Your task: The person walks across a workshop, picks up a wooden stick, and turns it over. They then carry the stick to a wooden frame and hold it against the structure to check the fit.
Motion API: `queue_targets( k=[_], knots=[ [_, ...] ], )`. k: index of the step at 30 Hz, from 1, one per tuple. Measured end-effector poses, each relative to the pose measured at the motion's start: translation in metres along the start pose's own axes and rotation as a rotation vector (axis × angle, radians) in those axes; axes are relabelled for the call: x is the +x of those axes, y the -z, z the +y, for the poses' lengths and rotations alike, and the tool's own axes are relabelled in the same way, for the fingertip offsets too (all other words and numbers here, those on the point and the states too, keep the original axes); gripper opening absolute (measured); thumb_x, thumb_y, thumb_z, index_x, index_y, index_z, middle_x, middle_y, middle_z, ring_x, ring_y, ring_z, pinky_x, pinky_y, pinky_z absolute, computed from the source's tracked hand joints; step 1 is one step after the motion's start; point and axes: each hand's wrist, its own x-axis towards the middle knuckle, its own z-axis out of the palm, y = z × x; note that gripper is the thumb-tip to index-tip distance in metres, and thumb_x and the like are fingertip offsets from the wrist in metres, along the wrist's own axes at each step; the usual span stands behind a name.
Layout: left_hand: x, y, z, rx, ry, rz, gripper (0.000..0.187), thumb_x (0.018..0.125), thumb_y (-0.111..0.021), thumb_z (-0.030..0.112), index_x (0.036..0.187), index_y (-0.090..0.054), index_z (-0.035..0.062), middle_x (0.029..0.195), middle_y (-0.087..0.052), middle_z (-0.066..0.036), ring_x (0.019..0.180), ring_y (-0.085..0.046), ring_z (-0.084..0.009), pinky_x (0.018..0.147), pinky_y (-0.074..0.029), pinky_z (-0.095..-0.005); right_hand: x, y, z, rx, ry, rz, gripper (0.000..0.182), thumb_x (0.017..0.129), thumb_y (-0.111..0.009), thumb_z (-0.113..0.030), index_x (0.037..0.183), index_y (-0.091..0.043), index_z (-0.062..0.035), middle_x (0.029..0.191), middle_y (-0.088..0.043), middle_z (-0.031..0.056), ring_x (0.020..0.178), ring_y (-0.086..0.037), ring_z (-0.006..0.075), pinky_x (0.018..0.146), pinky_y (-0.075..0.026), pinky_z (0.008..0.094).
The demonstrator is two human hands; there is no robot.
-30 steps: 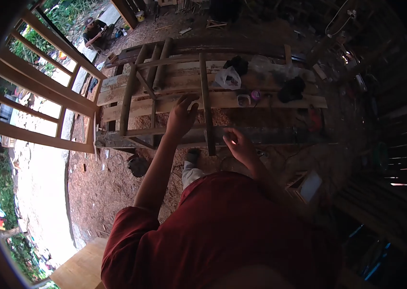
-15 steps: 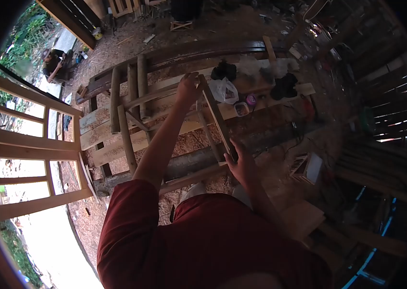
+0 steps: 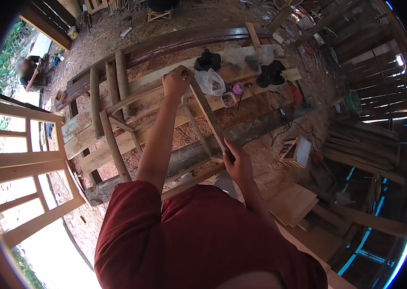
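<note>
A wooden frame [image 3: 208, 114] of jointed rails and legs stands over the planks of a low bench. My left hand [image 3: 177, 83] is closed round its far corner, fingers curled at the top of the right-hand rail. At the near end of that same rail, my right hand [image 3: 237, 163] grips the wood, with the fingers partly hidden. The frame's round left leg [image 3: 114, 144] slants toward my body. Just right of my left hand lie a clear plastic bag [image 3: 210, 83], a small tub [image 3: 228, 99] and a pink round container [image 3: 237, 88].
Round poles [image 3: 122, 82] lie across the bench planks [image 3: 102, 156]. Black cloth [image 3: 271, 73] and a red tool [image 3: 296, 96] sit at the right end. Window-like wooden frames [image 3: 25, 161] stand at left. A person [image 3: 32, 72] sits far left. Boards [image 3: 292, 204] are stacked at right.
The whole view has shifted, so the bench and its things appear farther left and slightly higher. Both hands keep their hold on the wooden frame at the same places.
</note>
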Motion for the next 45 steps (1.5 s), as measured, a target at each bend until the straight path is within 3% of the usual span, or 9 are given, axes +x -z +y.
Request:
queue_targets(
  k=[2,5,8,24,30,36,39,42,45],
  knots=[
    [0.000,0.002,0.002,-0.006,-0.014,0.019,0.032,0.090,-0.077,0.045,0.101,-0.075,0.0144,0.093,-0.078,-0.005,0.093,-0.074,-0.0284,0.094,-0.046,-0.0477,-0.001,-0.001,0.000,-0.021,0.017,0.014,0.047,0.096,-0.067,-0.006,0.143,-0.061,-0.0044,0.130,-0.067,0.0232,0.119,-0.067,0.0411,0.097,-0.055,0.0461],
    [-0.002,0.007,0.005,0.060,-0.117,0.058,0.033,0.091,-0.076,0.041,0.104,-0.077,0.0112,0.093,-0.080,-0.008,0.087,-0.076,-0.0285,0.083,-0.056,-0.0444,0.000,-0.003,0.004,-0.040,0.042,0.024,0.047,0.096,-0.067,-0.005,0.143,-0.061,-0.0049,0.130,-0.068,0.0225,0.119,-0.067,0.0397,0.095,-0.057,0.0447],
    [-0.001,0.006,0.005,0.042,-0.026,-0.018,0.028,0.093,-0.075,0.041,0.101,-0.075,0.0142,0.093,-0.078,-0.004,0.093,-0.073,-0.0283,0.094,-0.046,-0.0486,-0.001,-0.006,0.006,-0.045,0.059,0.036,0.046,0.097,-0.066,-0.004,0.143,-0.062,-0.0047,0.131,-0.068,0.0219,0.118,-0.068,0.0397,0.095,-0.057,0.0443],
    [-0.002,0.002,0.009,0.194,-0.002,-0.004,0.034,0.094,-0.070,0.046,0.103,-0.076,0.0145,0.099,-0.078,-0.007,0.101,-0.071,-0.0298,0.099,-0.045,-0.0483,-0.002,-0.006,-0.006,-0.049,0.024,0.076,0.046,0.096,-0.065,-0.005,0.142,-0.061,-0.0055,0.129,-0.067,0.0193,0.110,-0.067,0.0410,0.089,-0.057,0.0462],
    [-0.002,-0.002,0.005,0.204,-0.011,-0.003,0.035,0.095,-0.068,0.046,0.107,-0.076,0.0146,0.100,-0.078,-0.007,0.101,-0.071,-0.0297,0.100,-0.045,-0.0486,-0.002,-0.005,-0.007,-0.067,-0.035,0.049,0.047,0.095,-0.069,-0.006,0.142,-0.063,-0.0090,0.130,-0.068,0.0192,0.113,-0.068,0.0397,0.091,-0.058,0.0453],
    [0.001,-0.011,-0.007,0.278,0.006,-0.060,0.039,0.096,-0.064,0.050,0.112,-0.076,0.0169,0.102,-0.079,-0.009,0.101,-0.072,-0.0300,0.101,-0.045,-0.0485,-0.008,0.015,0.009,0.107,-0.059,0.050,0.035,0.102,-0.064,-0.013,0.136,-0.066,-0.0080,0.122,-0.071,0.0181,0.108,-0.072,0.0328,0.089,-0.057,0.0395],
    [0.000,-0.008,-0.006,0.266,-0.045,-0.032,0.042,0.095,-0.063,0.054,0.113,-0.075,0.0177,0.104,-0.080,-0.006,0.103,-0.073,-0.0315,0.099,-0.046,-0.0486,-0.022,0.048,0.012,0.219,-0.363,0.152,0.029,0.104,-0.064,-0.016,0.132,-0.069,-0.0062,0.117,-0.074,0.0139,0.105,-0.073,0.0218,0.088,-0.056,0.0339],
    [0.000,-0.008,-0.006,0.279,-0.045,-0.019,0.043,0.096,-0.062,0.055,0.115,-0.073,0.0182,0.110,-0.079,-0.006,0.107,-0.071,-0.0324,0.099,-0.045,-0.0518,-0.047,0.068,0.029,0.305,-0.446,0.230,0.029,0.106,-0.062,-0.016,0.132,-0.068,-0.0046,0.120,-0.074,0.0073,0.107,-0.069,0.0150,0.092,-0.054,0.0324],
    [-0.001,-0.008,-0.004,0.294,-0.028,-0.030,0.043,0.097,-0.061,0.055,0.114,-0.074,0.0178,0.112,-0.079,-0.006,0.108,-0.071,-0.0323,0.098,-0.045,-0.0527,-0.073,0.078,0.036,0.259,-0.517,0.156,0.026,0.107,-0.061,-0.015,0.128,-0.069,-0.0024,0.113,-0.075,0.0065,0.099,-0.069,0.0131,0.088,-0.054,0.0293]
  ],
)
